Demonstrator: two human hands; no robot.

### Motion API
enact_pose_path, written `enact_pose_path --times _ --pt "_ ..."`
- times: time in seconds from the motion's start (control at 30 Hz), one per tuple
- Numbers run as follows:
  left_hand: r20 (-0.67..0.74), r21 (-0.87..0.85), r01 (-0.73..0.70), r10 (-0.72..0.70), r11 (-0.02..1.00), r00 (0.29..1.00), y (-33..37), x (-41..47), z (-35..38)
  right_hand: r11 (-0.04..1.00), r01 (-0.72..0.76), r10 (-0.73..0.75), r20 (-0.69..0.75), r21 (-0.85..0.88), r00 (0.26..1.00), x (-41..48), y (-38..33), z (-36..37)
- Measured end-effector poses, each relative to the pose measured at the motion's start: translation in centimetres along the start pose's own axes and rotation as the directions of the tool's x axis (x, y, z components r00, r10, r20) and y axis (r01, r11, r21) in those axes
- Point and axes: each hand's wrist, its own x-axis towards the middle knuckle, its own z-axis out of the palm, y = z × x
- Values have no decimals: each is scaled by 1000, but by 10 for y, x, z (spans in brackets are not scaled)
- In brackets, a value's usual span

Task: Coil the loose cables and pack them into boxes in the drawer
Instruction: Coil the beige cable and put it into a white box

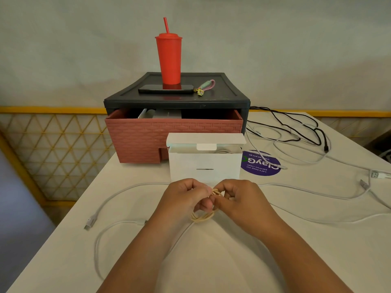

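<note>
My left hand (186, 197) and my right hand (239, 199) meet just above the table, both pinching a bundle of tan rubber bands (203, 216) that hangs between them. A white cable (118, 193) loops across the table beneath and beside my hands. Right behind them stands an open white box (205, 166) with its lid flap up and a coiled white cable inside. Beyond it, the brick-patterned drawer (148, 134) is pulled out of its black cabinet (175, 100), with white boxes inside.
A red tumbler (168, 58), a phone (166, 89) and a keychain (206, 86) sit on the cabinet. Tangled black cable (296, 125) and more white cables (317, 157) lie at the right, near a purple sticker (261, 163). The table's left edge runs diagonally.
</note>
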Motion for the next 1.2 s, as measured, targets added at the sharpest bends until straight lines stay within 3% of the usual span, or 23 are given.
enact_pose_path --times 0.13,0.23,0.37,0.47,0.57,0.67,0.77,1.0,1.1,1.2 --pt "29 -163 42 -38 986 999 1 -1 -2 999 19 -18 -16 32 1000 1 0 -2" --pt "41 -375 84 -74 923 996 1 0 -4 997 21 -22 10 74 1000 2 -1 -4" --pt "61 -533 93 -71 841 996 2 2 -5 990 40 -42 9 133 999 3 -1 -8" --pt "76 -638 102 -70 763 995 4 0 -2 962 23 -27 10 273 1000 3 -3 -11" --pt "110 -722 133 -76 679 991 5 -2 -1 867 -43 -5 95 497 995 1 -6 -16" --pt "165 -729 155 -49 667 985 7 -4 -2 758 -107 -15 180 643 983 0 -5 -17" --pt "201 -680 152 -18 718 979 7 -4 -5 734 -131 11 181 667 983 0 -3 -14" --pt "210 -581 156 -38 799 977 7 -5 -6 772 -172 74 182 612 981 1 -4 -11" --pt "227 -553 168 -46 816 973 7 -6 -6 782 -146 81 134 606 988 2 -1 -12" --pt "256 -534 248 -125 808 959 7 -5 -5 855 -84 51 78 512 996 3 0 -13"
